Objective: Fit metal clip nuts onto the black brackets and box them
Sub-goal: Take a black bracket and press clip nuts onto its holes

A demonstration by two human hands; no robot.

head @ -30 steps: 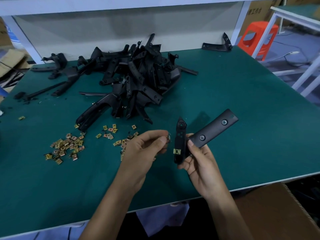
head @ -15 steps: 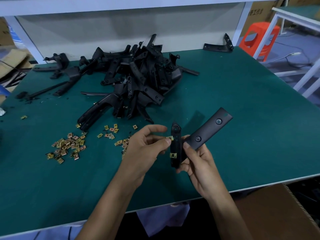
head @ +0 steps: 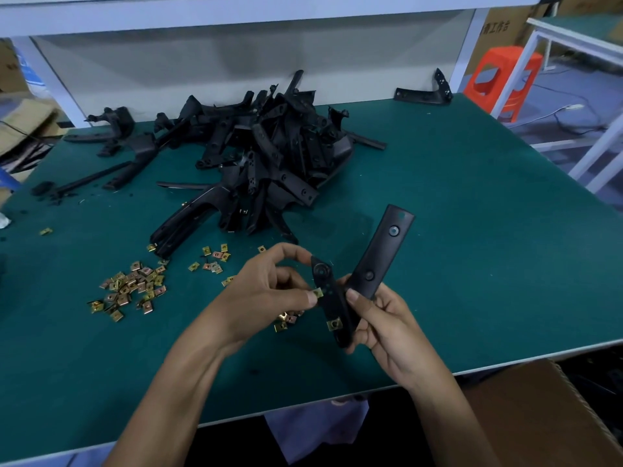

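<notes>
The right hand (head: 381, 328) grips a matte black plastic bracket (head: 381, 257), V-shaped with 2 flat arms, above the green table (head: 472, 264). 1 shiny brass-coloured square fitted nut (head: 334, 324) sits on its narrow arm. The left hand (head: 269, 294) pinches a clip nut (head: 317, 292), now touching that arm's edge; 1 second ago it was held just apart.

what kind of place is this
Probably a factory assembly bench: a green table holds a heap of black brackets and loose clip nuts, a cardboard box sits by its near edge, and the left hand pinches a nut against a bracket held in the right hand.
</notes>
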